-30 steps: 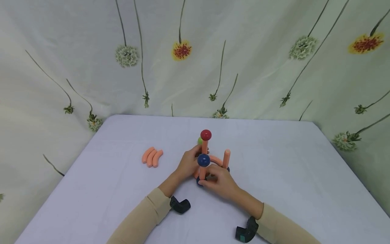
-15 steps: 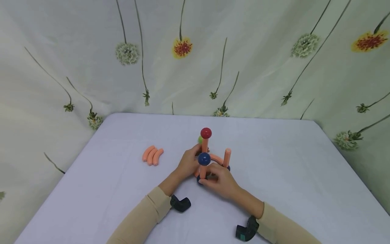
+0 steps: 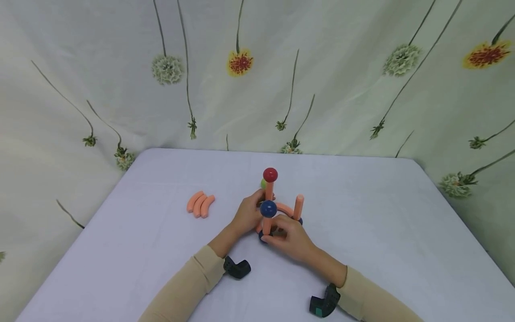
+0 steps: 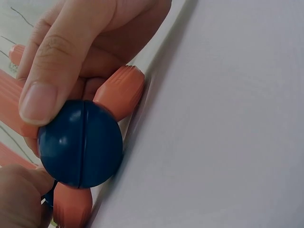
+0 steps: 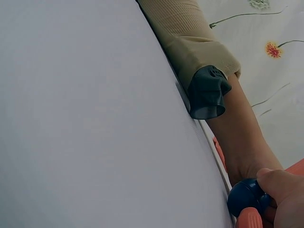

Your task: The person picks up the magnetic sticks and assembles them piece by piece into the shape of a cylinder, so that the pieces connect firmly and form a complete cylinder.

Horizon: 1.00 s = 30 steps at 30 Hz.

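Observation:
A frame of orange magnetic rods and coloured balls stands mid-table in the head view. Its front upright rod (image 3: 267, 226) carries a blue ball (image 3: 268, 209); a red ball (image 3: 270, 175) tops the rod behind. My right hand (image 3: 290, 237) pinches the front rod's lower end, the thumb also touching the blue base ball (image 4: 80, 142). My left hand (image 3: 247, 217) holds the frame's left rear part, near the red-topped rod; its fingertips are mostly hidden. A green ball (image 3: 263, 184) shows behind. On the right, another upright rod (image 3: 298, 207) has a bare top, joined by a curved rod (image 3: 284, 209).
Three loose curved rods (image 3: 206, 206) lie side by side on the white table (image 3: 362, 214), left of the hands. Black cameras are worn on both wrists. Behind the table hangs a flowered cloth (image 3: 342, 89).

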Available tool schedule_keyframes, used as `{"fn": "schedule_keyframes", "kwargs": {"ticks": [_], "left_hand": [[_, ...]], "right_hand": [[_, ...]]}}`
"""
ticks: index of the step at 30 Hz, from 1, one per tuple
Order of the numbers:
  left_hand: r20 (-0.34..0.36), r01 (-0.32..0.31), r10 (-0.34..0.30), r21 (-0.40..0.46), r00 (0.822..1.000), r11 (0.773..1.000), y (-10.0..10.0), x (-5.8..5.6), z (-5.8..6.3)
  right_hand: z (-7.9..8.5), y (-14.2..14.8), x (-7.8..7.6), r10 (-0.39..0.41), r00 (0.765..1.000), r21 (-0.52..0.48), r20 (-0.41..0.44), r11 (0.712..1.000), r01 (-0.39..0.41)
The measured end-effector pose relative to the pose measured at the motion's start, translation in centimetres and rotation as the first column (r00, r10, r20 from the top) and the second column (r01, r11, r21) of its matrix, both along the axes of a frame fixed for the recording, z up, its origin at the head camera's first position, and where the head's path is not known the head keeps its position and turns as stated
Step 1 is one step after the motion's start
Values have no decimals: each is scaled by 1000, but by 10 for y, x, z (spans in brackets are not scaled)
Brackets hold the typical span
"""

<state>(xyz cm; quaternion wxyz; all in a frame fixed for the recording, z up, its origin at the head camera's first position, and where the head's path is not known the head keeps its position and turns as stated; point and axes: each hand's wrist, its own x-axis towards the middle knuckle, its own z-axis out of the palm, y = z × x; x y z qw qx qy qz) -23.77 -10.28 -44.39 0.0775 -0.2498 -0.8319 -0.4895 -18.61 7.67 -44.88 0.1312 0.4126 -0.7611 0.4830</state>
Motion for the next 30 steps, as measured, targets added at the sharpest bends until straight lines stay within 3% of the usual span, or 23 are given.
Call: {"fn": "schedule_keyframes", "kwargs": {"ticks": [6,16,30], "left_hand": [[31,-12,12,2,999,1000,0,2,-1],[-1,-8,8,6,1000,1000,0,2,0],[57,-20,22,-35,998,999,-1,2,1]], "right_hand": [[-3,0,-1,2,1000,4,1,1000,-2],[-2,0,-2,-3,1000,10,-3,1000,3],[0,1,0,-9,999,9,31,1000,9]]}}
